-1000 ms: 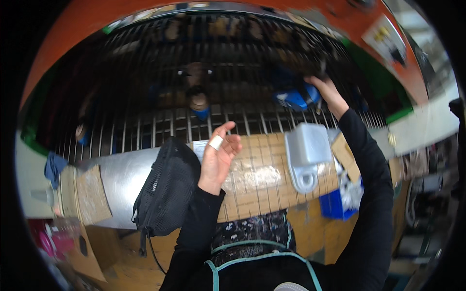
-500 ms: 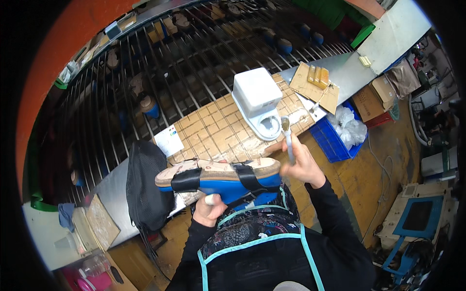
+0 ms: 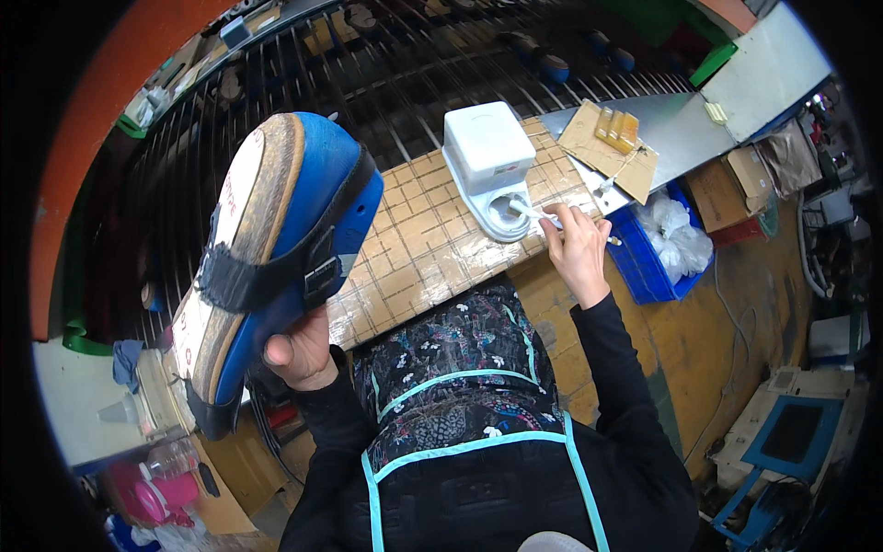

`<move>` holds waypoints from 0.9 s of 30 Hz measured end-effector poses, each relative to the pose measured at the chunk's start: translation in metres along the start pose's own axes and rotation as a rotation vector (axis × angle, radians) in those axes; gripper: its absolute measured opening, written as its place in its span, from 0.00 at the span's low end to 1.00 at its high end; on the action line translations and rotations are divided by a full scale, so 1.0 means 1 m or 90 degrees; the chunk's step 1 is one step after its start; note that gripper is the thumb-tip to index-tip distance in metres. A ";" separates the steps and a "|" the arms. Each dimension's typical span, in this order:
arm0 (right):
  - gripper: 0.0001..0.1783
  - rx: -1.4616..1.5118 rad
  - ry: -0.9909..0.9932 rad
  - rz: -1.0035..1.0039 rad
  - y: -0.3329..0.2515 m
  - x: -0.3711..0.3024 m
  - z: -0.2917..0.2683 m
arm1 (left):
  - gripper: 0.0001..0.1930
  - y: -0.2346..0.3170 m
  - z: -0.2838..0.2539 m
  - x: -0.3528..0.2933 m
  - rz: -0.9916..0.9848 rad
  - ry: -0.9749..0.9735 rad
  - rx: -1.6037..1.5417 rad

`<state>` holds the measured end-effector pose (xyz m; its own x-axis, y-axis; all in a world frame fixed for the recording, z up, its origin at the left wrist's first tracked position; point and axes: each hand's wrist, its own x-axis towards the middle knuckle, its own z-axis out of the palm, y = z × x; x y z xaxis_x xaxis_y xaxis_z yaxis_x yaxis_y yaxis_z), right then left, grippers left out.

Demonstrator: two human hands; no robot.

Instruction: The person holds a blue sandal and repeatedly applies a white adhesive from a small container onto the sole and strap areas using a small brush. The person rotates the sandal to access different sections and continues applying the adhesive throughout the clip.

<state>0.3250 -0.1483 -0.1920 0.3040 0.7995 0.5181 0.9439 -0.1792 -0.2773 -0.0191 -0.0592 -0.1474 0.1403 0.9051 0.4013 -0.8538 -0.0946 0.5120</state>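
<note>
My left hand (image 3: 302,351) grips a sandal (image 3: 259,207) on a blue shoe last (image 3: 322,175) from below, raised and tilted at the left. The sandal has a cork edge, a pale printed face and black straps; one strap with a buckle (image 3: 322,276) wraps round the last. In my right hand (image 3: 579,247) is a brush (image 3: 532,212), pinched by its pale handle. Its head reaches into the round cup at the front of a white glue pot (image 3: 489,147); the bristles are hidden there.
The pot stands on a taped cardboard sheet (image 3: 414,216). Beyond it runs a rack of metal bars (image 3: 382,120) carrying more lasts. A cardboard piece with yellow blocks (image 3: 616,129) lies to the right, above a blue crate (image 3: 639,262) of plastic bags. A machine (image 3: 782,442) is at lower right.
My left hand has lifted the sandal on its last leftward and turned it from lying level to steeply upright. My right hand has brought the brush from beside the pot into its cup.
</note>
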 end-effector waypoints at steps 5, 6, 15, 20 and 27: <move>0.04 -0.077 0.004 -0.096 0.002 0.009 0.005 | 0.48 0.008 -0.004 -0.002 0.037 0.059 0.141; 0.04 -0.085 -0.001 -0.112 0.003 0.010 0.004 | 0.47 0.008 -0.004 0.000 0.052 0.065 0.151; 0.03 -0.083 0.016 -0.123 0.002 0.017 0.002 | 0.45 -0.003 -0.001 0.021 0.124 0.075 0.236; 0.08 0.004 -0.103 -0.015 0.012 0.013 -0.003 | 0.38 -0.019 0.004 0.027 0.212 0.039 0.392; 0.13 0.579 -0.383 0.372 0.042 0.011 0.000 | 0.35 -0.043 0.005 0.044 0.331 -0.030 0.533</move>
<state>0.3675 -0.1471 -0.1984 0.3150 0.9130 -0.2591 0.1811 -0.3259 -0.9279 0.0265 -0.0177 -0.1480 -0.1162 0.6519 0.7494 -0.1873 -0.7553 0.6280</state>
